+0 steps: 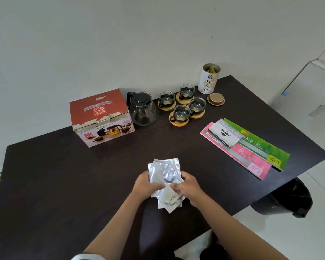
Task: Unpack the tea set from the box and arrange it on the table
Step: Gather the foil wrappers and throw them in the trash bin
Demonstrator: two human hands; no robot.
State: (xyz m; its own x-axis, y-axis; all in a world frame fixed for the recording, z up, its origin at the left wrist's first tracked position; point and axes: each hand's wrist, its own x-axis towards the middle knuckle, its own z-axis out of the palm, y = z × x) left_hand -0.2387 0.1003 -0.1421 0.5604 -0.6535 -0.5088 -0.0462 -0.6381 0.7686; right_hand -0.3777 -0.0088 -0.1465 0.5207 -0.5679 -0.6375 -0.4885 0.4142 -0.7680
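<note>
The red tea set box [101, 117] stands closed at the back left of the dark table [64, 184]. Right of it sits a glass teapot [142, 109] with a black lid. Further right, several glass cups [182, 111] rest on wooden coasters. At the table's front middle, my left hand [145, 185] and my right hand [189, 186] both grip a bundle of silvery foil packets [166, 177], which fan out above and below my fingers.
An open white tea canister [209, 79] stands at the back right, its gold lid [216, 99] lying beside it. Pink and green booklets [251, 152] with a stamp pad box [225, 135] lie at the right. A black bin [285, 199] sits on the floor.
</note>
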